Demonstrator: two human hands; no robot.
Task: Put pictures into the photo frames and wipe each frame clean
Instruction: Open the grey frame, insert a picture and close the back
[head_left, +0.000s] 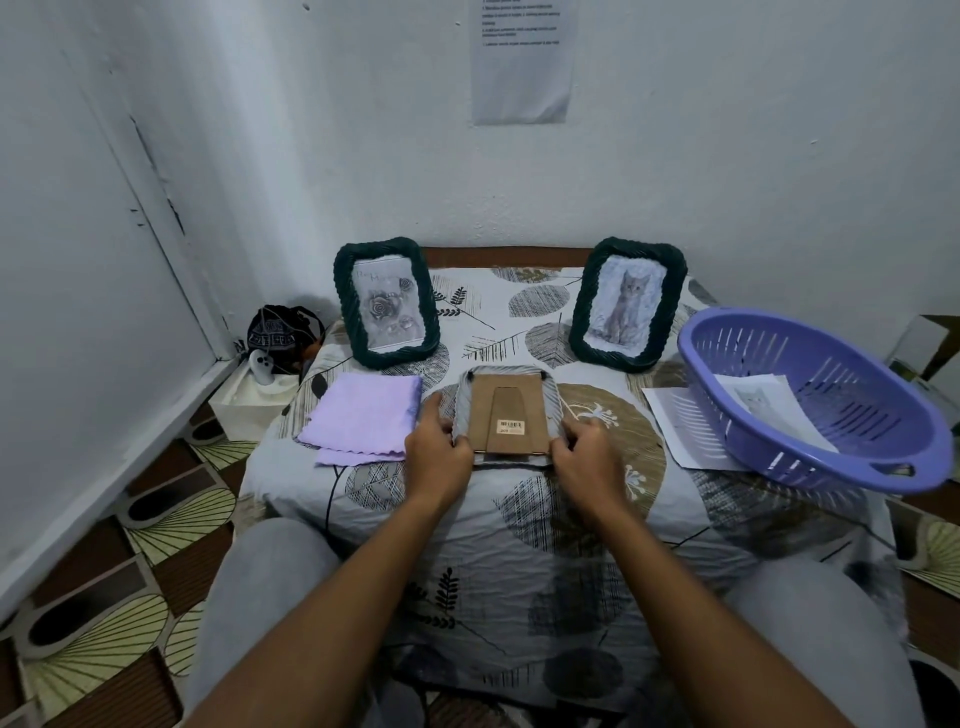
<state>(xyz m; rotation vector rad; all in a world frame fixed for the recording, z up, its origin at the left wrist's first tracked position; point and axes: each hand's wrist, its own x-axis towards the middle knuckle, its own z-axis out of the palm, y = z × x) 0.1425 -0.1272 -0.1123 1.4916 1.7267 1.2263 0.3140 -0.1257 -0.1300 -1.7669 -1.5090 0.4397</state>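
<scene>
left hand (435, 451): gripping the near-left corner of the face-down frame (506, 415), fingers curled over its edge, thumb lying up along the left side
right hand (586, 453): clamping the near-right corner of the same frame, fingers bent onto the lower edge of the backing board (511, 410)
frame in hand: lying back-up on the table (519, 545), centred just ahead of both hands; long axis running away from the person, near edge between the two hands
backing: brown board with its fold-out stand and barcode sticker showing; two dark clips sitting at the far corners; near-edge clips hidden under the fingers
nearer hand: neither, both sitting level at the near edge, one per corner
step, judging: working the back at the near edge; cannot tell whether a picture is already inside
cloth (363, 418): lilac, folded, lying just left of the frame, closest to the left hand; looks like the wipe is yet to come for this frame
basket (815, 395): purple, to the right, loose prints (769, 410) lying in it, more paper underneath; right hand is nearer
far frames: green frame with rose picture (385, 304) standing back left, green frame with kitten picture (626, 304) standing back right, both already filled
</scene>
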